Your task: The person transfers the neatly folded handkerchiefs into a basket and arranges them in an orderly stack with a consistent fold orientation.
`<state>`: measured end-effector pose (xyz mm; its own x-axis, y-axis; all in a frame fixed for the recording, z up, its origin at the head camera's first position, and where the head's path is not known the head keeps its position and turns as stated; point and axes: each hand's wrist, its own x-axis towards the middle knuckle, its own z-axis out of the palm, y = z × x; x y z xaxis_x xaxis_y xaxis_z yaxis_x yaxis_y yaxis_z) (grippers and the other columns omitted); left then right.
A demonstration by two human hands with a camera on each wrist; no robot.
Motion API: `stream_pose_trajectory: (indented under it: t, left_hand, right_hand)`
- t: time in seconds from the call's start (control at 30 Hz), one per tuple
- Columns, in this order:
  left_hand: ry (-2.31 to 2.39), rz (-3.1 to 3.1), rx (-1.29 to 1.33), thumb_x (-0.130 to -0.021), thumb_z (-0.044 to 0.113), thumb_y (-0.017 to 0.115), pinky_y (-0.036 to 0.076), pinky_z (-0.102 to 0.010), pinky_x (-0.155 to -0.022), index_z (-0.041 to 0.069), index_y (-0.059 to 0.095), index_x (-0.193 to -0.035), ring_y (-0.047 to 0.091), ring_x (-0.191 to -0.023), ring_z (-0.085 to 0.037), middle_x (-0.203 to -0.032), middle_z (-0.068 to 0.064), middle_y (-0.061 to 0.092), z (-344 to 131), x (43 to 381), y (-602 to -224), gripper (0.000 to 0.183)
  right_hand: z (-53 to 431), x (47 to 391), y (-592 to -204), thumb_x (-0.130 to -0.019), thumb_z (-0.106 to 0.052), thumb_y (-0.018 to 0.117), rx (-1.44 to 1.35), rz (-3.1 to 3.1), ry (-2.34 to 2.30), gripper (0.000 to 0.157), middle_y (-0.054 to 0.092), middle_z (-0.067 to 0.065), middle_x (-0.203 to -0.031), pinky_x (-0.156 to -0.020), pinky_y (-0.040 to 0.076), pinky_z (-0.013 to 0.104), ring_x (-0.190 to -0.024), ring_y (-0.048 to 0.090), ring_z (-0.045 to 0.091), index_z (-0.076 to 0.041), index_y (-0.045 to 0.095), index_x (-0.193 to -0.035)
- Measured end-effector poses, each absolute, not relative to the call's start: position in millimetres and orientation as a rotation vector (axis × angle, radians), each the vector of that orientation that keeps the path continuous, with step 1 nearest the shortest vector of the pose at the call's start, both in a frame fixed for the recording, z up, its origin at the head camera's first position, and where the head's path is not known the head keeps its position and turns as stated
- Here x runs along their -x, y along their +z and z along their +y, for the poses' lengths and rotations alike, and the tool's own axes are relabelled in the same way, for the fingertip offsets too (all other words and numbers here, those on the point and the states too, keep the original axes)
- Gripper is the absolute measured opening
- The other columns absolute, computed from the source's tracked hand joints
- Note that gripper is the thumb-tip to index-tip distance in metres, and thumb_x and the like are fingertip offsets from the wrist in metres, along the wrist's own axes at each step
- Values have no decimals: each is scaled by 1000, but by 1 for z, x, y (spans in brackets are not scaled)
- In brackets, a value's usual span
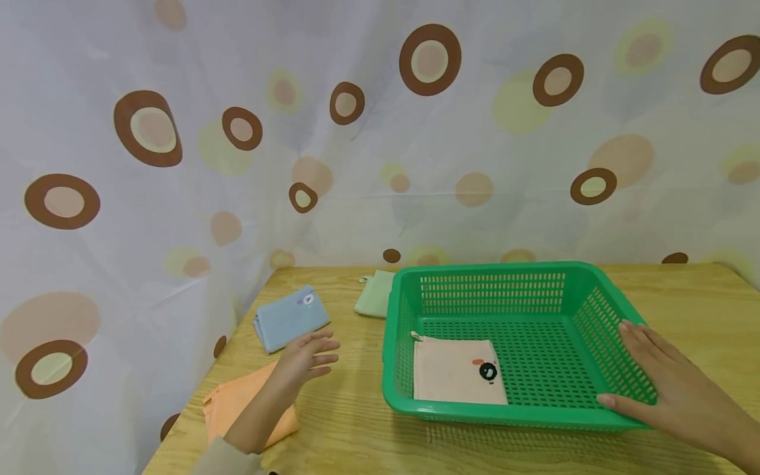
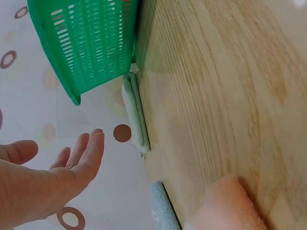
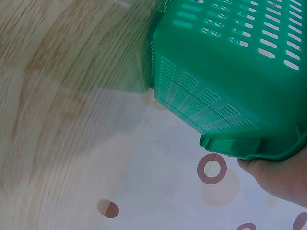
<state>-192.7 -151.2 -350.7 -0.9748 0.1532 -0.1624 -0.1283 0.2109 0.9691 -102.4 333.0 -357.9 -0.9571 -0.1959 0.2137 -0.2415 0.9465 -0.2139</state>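
Note:
A green plastic basket (image 1: 493,414) with slotted walls stands on the wooden table, a folded pale pink small towel (image 1: 454,369) lying flat in its left part. My right hand (image 1: 673,389) rests on the basket's right rim near the front corner, its fingers extended along the rim and its thumb over the corner. Between the basket and two folded towels at the left, one blue (image 1: 291,316) and one orange (image 1: 237,396), my left hand (image 1: 305,359) is held in the air. Its fingers are spread and relaxed, with nothing in them.
Behind the basket's left side, a folded light green towel (image 1: 374,295) is partly hidden by the basket wall. The wooden table (image 1: 350,396) runs back to a hanging white curtain (image 1: 356,152) with brown rings, which also closes off the left side.

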Motion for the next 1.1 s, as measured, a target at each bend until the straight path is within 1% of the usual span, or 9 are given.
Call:
stream_pose_trajectory:
  t: [0.27,0.67,0.83,1.0,1.1]
  left_hand:
    - [1861,2258,34,-100,22,35,48,-46,-93,-4,39,-135,54,-114,-39,-130,-26,50,-164,192,-358,44]
    - [1795,2282,50,-100,24,32,47,-48,-94,-7,33,-138,52,-116,-41,-134,-29,45,-189,190,-363,49]
    - [1769,2285,111,-100,24,31,48,-46,-93,-6,34,-138,55,-114,-37,-133,-28,46,-199,188,-366,49]
    - [1704,2279,151,-99,27,35,53,-39,-85,-8,35,-137,61,-104,-31,-130,-28,50,-210,188,-369,52]
    - [1648,2276,175,-99,27,35,53,-39,-84,-7,35,-137,62,-102,-28,-130,-28,50,-218,187,-369,52]
  right_hand:
    - [334,103,-359,-83,-40,66,-335,-2903,347,100,0,29,-152,-110,-20,52,-141,-18,35,7,3,-146]
    - [335,104,-359,-83,-41,66,-332,-2909,341,101,0,30,-152,-109,-20,52,-140,-20,34,8,3,-146]
    - [335,105,-359,-83,-41,66,-335,-2905,335,101,-1,29,-152,-110,-19,52,-140,-22,31,7,3,-146]
    - [335,104,-359,-83,-40,65,-333,-2914,348,101,-2,30,-151,-110,-19,53,-140,-21,34,8,2,-146]
    - [334,104,-358,-83,-41,65,-324,-2930,358,102,-4,30,-151,-109,-18,56,-139,-22,35,7,1,-146]
